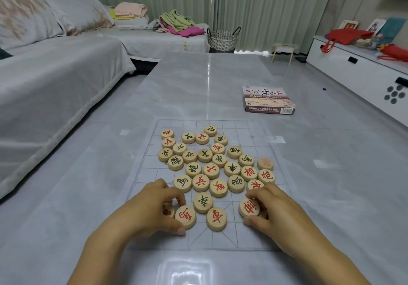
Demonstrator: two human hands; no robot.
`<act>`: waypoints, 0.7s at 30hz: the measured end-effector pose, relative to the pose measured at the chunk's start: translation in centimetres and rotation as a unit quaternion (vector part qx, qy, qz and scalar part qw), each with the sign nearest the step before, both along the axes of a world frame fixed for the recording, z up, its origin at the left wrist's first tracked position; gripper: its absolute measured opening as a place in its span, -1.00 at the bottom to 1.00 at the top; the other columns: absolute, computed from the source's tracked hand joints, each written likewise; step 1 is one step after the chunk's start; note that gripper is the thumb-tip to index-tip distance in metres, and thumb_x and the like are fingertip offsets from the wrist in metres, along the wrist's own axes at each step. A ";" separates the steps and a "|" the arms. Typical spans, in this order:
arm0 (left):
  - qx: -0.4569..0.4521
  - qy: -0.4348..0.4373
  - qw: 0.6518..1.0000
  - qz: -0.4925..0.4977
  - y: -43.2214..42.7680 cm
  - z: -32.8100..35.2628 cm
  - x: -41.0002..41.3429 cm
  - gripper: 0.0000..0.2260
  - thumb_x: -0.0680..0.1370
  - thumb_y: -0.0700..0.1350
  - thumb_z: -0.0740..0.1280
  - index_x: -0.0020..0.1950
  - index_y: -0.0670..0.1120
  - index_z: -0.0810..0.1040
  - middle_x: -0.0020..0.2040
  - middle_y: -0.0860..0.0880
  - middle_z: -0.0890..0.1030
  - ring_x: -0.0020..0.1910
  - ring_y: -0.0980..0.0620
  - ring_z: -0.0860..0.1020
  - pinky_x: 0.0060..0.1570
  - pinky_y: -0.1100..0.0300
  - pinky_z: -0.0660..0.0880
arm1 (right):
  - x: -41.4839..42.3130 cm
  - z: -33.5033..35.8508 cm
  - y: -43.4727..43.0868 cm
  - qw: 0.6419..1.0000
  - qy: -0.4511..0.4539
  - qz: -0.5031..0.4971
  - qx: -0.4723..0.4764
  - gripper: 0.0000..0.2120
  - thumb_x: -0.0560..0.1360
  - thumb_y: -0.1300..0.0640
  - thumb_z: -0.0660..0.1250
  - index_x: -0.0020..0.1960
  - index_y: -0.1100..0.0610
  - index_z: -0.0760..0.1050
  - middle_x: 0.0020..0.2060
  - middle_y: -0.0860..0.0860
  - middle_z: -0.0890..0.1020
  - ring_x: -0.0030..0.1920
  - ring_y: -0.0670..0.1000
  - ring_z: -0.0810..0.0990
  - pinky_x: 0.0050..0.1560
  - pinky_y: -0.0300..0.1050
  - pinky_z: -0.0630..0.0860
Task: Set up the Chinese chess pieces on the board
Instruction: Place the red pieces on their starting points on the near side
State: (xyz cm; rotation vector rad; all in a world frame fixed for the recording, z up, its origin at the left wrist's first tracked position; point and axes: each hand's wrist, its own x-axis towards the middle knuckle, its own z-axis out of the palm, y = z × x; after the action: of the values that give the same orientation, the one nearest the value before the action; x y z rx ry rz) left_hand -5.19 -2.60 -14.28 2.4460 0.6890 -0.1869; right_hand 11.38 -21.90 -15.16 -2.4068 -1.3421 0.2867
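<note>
Home living room. Grey-covered sofa [55, 81] fills left of frame, patterned cushions [26, 13] upper left. Folded clothes [176, 22] piled on far sofa section, top centre. Pale green curtains [265, 8] span top. Woven basket [223, 38] below them on floor. Glossy grey low table [198, 85] at centre. White low cabinet [357, 68] along right edge, red bags [346, 35] and framed pictures [348, 24] on top.

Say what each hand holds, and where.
Left hand pinches a red piece by its rim, between thumb and forefinger. Right hand pinches another red piece likewise.
</note>
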 end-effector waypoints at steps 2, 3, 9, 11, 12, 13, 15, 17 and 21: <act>0.006 -0.003 1.000 -0.009 -0.1 -0.1 0.1 -0.67 0.30 0.08 0.51 -0.12 0.27 0.39 -0.03 0.17 0.34 0.01 0.16 0.38 0.04 0.26 0.43 | 0.6 0.5 -0.5 1.000 0.003 -0.027 0.000 -0.61 0.43 -0.14 0.33 0.21 -0.13 0.35 0.02 -0.23 0.35 0.04 -0.14 0.41 -0.06 -0.30 0.33; 0.011 -0.004 1.000 -0.014 -0.1 -0.1 0.1 -0.68 0.31 0.08 0.51 -0.12 0.27 0.38 -0.03 0.18 0.33 -0.01 0.19 0.37 0.03 0.28 0.42 | 1.1 0.8 -0.8 0.999 0.001 -0.046 -0.003 -0.65 0.43 -0.14 0.33 0.16 -0.12 0.36 0.01 -0.21 0.38 0.01 -0.14 0.43 -0.09 -0.28 0.35; 0.011 -0.012 0.999 -0.028 0.0 -0.2 0.0 -0.70 0.35 0.08 0.48 -0.07 0.27 0.40 -0.01 0.20 0.33 -0.06 0.25 0.36 -0.10 0.38 0.36 | 3.5 1.5 -3.0 0.989 -0.010 -0.118 -0.083 -0.71 0.44 -0.14 0.32 0.07 -0.08 0.33 0.01 -0.13 0.44 -0.05 -0.10 0.47 -0.08 -0.21 0.46; 0.001 -0.026 0.999 -0.023 0.0 0.1 0.1 -0.72 0.35 0.06 0.48 -0.07 0.24 0.43 -0.01 0.17 0.38 -0.07 0.22 0.41 -0.11 0.36 0.39 | 4.0 1.4 -3.4 0.987 0.009 -0.117 -0.113 -0.70 0.44 -0.13 0.33 0.08 -0.07 0.33 0.02 -0.11 0.43 -0.05 -0.09 0.48 -0.04 -0.20 0.48; -0.003 -0.039 0.999 -0.017 0.0 0.3 0.0 -0.73 0.34 0.05 0.49 -0.08 0.21 0.46 -0.03 0.15 0.40 -0.08 0.19 0.43 -0.12 0.35 0.40 | 4.1 1.3 -3.5 0.986 0.021 -0.117 -0.116 -0.69 0.44 -0.13 0.34 0.08 -0.06 0.34 0.02 -0.11 0.42 -0.04 -0.09 0.49 -0.02 -0.19 0.49; -0.004 -0.054 0.998 -0.010 0.0 0.6 0.0 -0.74 0.34 0.04 0.49 -0.08 0.18 0.47 -0.04 0.13 0.42 -0.08 0.17 0.44 -0.13 0.35 0.40 | 4.1 1.2 -3.5 0.986 0.030 -0.120 -0.113 -0.69 0.43 -0.12 0.35 0.08 -0.06 0.34 0.01 -0.11 0.42 -0.05 -0.09 0.49 -0.01 -0.19 0.50; 0.005 -0.089 0.996 -0.002 -0.6 1.1 0.2 -0.76 0.32 0.05 0.50 -0.11 0.14 0.48 -0.09 0.13 0.43 -0.08 0.16 0.43 -0.14 0.37 0.38 | 4.2 1.1 -3.5 0.985 0.039 -0.132 -0.101 -0.69 0.43 -0.11 0.37 0.08 -0.06 0.35 0.01 -0.11 0.42 -0.05 -0.09 0.50 -0.02 -0.19 0.50; 0.009 -0.131 0.991 -0.009 -2.4 1.8 1.2 -0.71 0.25 0.17 0.45 -0.16 0.10 0.48 -0.14 0.15 0.44 -0.07 0.18 0.41 -0.12 0.35 0.38 | 4.3 1.0 -3.6 0.986 0.037 -0.138 -0.089 -0.67 0.44 -0.09 0.36 0.12 -0.06 0.35 0.03 -0.11 0.42 -0.02 -0.08 0.49 -0.05 -0.23 0.47; 0.104 -0.148 0.980 -0.086 -8.3 1.0 4.3 -0.62 0.31 0.25 0.28 -0.01 0.04 0.46 -0.07 0.14 0.39 0.00 0.12 0.33 0.01 0.26 0.27 | 4.7 1.0 -3.8 0.986 0.036 -0.137 -0.083 -0.63 0.44 -0.10 0.36 0.18 -0.06 0.35 0.08 -0.10 0.42 0.02 -0.08 0.48 0.00 -0.22 0.47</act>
State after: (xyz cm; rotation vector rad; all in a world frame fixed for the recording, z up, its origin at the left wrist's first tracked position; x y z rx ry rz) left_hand -0.86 -10.92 -13.26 2.6581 0.3822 0.1895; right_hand 16.08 -25.68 -14.17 -2.6522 -0.9749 0.4206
